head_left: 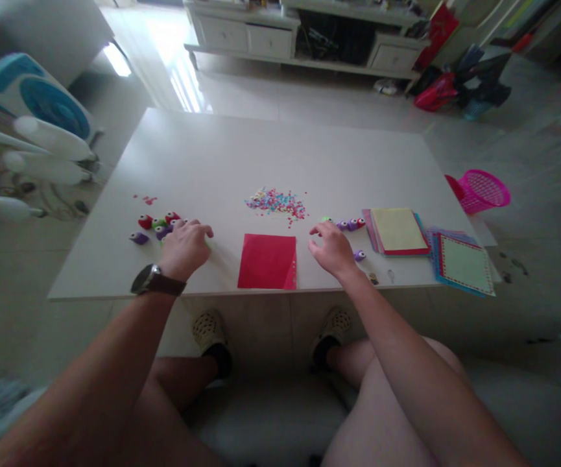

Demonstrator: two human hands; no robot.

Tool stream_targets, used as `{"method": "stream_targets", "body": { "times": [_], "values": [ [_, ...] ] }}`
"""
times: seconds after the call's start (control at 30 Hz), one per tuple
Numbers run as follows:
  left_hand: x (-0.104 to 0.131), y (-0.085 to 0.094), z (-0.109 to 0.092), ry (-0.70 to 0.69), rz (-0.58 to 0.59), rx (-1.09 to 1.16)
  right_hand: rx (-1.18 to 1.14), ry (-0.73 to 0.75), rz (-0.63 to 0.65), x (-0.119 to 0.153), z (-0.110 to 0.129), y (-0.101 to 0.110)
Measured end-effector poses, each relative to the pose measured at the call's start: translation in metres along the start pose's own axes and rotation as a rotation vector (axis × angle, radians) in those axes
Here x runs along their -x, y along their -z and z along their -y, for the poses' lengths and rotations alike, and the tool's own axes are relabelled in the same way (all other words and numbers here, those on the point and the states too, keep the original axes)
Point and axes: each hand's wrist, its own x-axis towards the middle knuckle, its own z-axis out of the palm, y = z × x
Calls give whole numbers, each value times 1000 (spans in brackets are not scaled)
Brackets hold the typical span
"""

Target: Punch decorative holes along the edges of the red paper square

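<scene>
My left hand, with a dark-banded watch on its wrist, is over a cluster of small red, green and purple pieces with round white eyes. Its fingers are bent and apart, and some pieces are hidden under it. My right hand hovers with thumb and forefinger apart, beside a short row of similar purple and red pieces. A single purple piece lies to the right of that hand. Between my hands lies a red paper square, its lower right corner showing a row of small light marks.
Beyond the red paper is a scatter of multicoloured confetti bits. Stacked coloured paper and bordered sheets sit at the right of the white table. A pink basket stands past the table's right edge.
</scene>
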Motion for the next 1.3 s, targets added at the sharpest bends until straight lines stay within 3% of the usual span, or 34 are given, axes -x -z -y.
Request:
{"method": "stream_targets", "body": {
  "times": [0.1,0.23,0.33,0.43,0.7,0.93,1.13,1.3],
  "values": [
    [2,-3,-21,-102,-46,43,184,-145,77,0,-9,15],
    [5,-18,-55,-458,38,297,376,-370,305,4,-17,29],
    [9,-32,-75,-606,135,345,364,-382,441,5,-21,29],
    [14,-41,-83,-658,192,310,270,-350,474,2,-24,24],
    [23,-37,-84,-545,169,151,-3,-294,501,-6,-20,21],
    [17,-44,-83,-377,112,199,-97,-167,538,-2,-18,17],
    [15,-48,-81,-312,162,219,87,-133,368,4,-16,5],
    [15,-49,-83,-287,192,215,93,-46,407,7,-9,-3]
  ]
}}
